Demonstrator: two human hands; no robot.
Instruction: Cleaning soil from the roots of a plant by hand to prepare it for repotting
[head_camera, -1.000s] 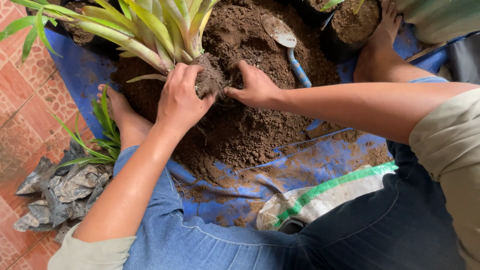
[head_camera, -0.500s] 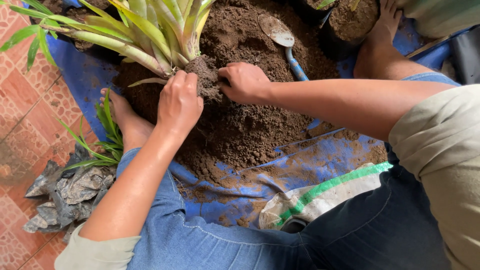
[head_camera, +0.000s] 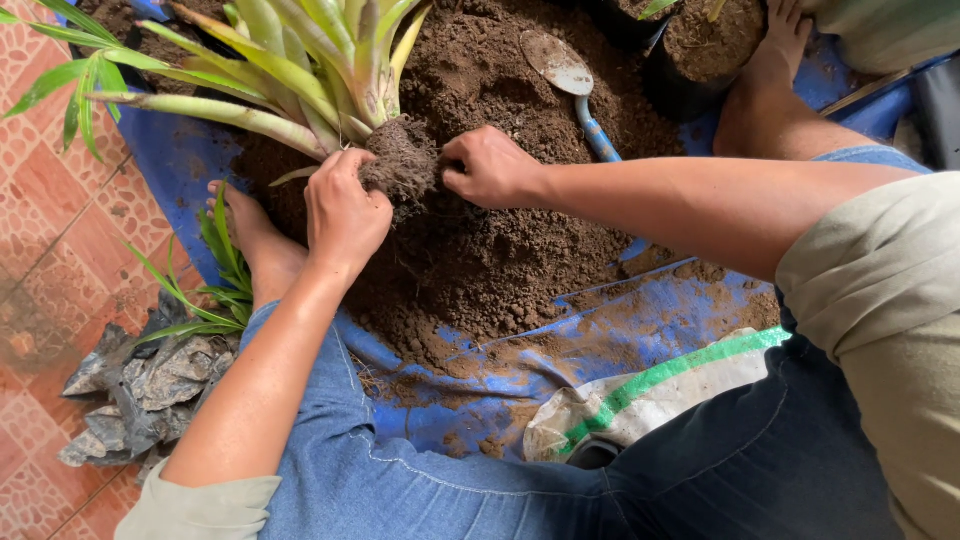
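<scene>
Both hands meet at the root ball (head_camera: 400, 160) atop the soil pile (head_camera: 500, 250): my left hand (head_camera: 345, 210) cups it, my right hand (head_camera: 490, 168) pinches its side; leaves (head_camera: 300, 70) stretch away up-left.

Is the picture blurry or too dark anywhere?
Head view: soft, even daylight, no glare; the root ball between the left hand and right hand looks sharp, only faint shadows lie on the soil pile, and the near sleeve looks slightly soft.
</scene>
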